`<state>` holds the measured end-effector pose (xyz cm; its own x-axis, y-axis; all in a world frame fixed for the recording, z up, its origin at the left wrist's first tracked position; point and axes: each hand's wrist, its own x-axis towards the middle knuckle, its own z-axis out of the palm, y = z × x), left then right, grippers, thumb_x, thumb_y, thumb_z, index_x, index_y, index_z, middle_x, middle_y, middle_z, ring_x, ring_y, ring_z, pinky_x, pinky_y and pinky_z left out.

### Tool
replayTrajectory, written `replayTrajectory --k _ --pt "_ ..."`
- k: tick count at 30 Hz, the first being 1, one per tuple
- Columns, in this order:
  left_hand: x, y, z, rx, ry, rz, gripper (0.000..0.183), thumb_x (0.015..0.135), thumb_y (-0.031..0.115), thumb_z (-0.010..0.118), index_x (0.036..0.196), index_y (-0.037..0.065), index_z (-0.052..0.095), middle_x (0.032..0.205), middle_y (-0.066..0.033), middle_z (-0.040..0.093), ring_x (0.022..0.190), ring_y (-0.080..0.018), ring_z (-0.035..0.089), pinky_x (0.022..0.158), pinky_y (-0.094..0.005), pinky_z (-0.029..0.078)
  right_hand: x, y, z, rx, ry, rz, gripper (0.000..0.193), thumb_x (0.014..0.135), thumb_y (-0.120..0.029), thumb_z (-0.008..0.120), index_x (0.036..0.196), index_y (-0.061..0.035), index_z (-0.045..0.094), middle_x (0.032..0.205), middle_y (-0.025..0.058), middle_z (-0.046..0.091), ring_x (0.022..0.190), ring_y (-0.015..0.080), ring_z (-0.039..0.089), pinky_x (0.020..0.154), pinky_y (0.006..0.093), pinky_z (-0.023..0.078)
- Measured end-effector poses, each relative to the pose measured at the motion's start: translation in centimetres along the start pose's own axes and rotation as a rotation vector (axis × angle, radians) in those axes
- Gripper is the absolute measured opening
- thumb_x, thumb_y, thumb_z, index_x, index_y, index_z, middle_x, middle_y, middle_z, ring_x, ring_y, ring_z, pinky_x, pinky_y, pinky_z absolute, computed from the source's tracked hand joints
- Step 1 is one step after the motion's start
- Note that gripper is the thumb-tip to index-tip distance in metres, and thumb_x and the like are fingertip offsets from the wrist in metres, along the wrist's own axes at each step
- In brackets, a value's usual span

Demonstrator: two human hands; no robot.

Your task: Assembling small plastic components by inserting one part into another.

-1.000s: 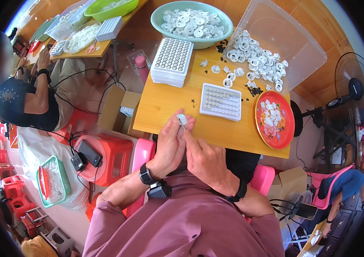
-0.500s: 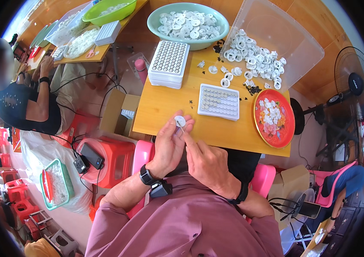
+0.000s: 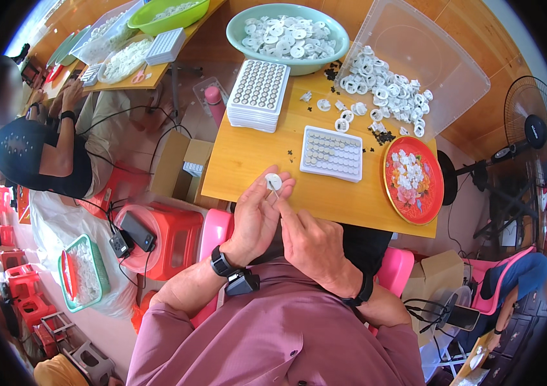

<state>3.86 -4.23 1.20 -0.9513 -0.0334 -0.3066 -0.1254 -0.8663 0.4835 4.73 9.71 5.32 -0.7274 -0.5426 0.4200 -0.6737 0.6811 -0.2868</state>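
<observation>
Left fingers (image 3: pixel 287 187) holding a small round white disc (image 3: pixel 274 181), right fingers (image 3: pixel 290 217) pinching a thin rod (image 3: pixel 276 192)

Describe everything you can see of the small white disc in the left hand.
The small, flat, white disc looks roughly round and plastic, with a broad face turned toward the camera. The bare left hand holds it at the fingers, and it appears over the near part of the yellow-brown wooden table. A thin, greyish, rod-like tool in the bare right hand reaches its lower edge; contact is too small to confirm. Its underside is hidden.
</observation>
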Motion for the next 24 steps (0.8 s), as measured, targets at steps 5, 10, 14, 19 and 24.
replayTrajectory --k 5,10,14,19,24 --pt "0.12 -0.01 -0.08 -0.052 0.025 -0.019 0.046 0.106 0.020 0.043 0.142 -0.008 0.037 0.131 -0.0223 0.054 0.124 -0.0304 0.055 0.110 -0.0388 0.044 0.08 -0.18 -0.28 0.003 -0.007 0.003 0.041 0.084 -0.010 0.064 0.123 -0.0017 0.064 0.062 0.0061 0.053 0.049 0.0210 0.057 0.047 0.0341 0.046" --pt "0.35 -0.22 -0.44 -0.067 0.026 -0.018 0.044 0.106 0.021 0.044 0.139 -0.008 0.041 0.127 -0.0210 0.057 0.120 -0.0295 0.058 0.109 -0.0380 0.046 -0.01 -0.15 -0.29 -0.001 -0.010 -0.012 0.042 0.083 -0.010 0.064 0.124 -0.0015 0.063 0.062 0.0058 0.053 0.050 0.0205 0.057 0.048 0.0339 0.047" --pt "0.25 -0.21 -0.30 -0.052 0.042 -0.004 0.043 0.106 0.021 0.047 0.138 -0.008 0.042 0.124 -0.0199 0.059 0.119 -0.0291 0.059 0.108 -0.0376 0.047 0.03 -0.20 -0.26 -0.006 -0.011 -0.014 0.044 0.082 -0.009 0.064 0.126 -0.0016 0.063 0.063 0.0059 0.052 0.050 0.0202 0.057 0.048 0.0337 0.047" --pt "0.18 -0.22 -0.21 -0.061 0.064 -0.017 0.043 0.106 0.021 0.046 0.140 -0.006 0.041 0.124 -0.0188 0.058 0.120 -0.0288 0.058 0.109 -0.0373 0.047 0.06 -0.44 0.08 -0.020 -0.002 0.012 0.037 0.083 -0.008 0.066 0.120 -0.0060 0.065 0.063 0.0063 0.053 0.050 0.0232 0.058 0.046 0.0349 0.047" --pt "-0.07 -0.06 -0.08 -0.082 0.071 -0.030 0.044 0.106 0.021 0.046 0.141 -0.005 0.039 0.125 -0.0172 0.056 0.121 -0.0277 0.057 0.109 -0.0367 0.046 0.14 -0.34 -0.12 -0.043 -0.022 -0.036 0.049 0.081 -0.008 0.063 0.129 0.0008 0.061 0.062 0.0055 0.052 0.049 0.0191 0.056 0.047 0.0326 0.046"
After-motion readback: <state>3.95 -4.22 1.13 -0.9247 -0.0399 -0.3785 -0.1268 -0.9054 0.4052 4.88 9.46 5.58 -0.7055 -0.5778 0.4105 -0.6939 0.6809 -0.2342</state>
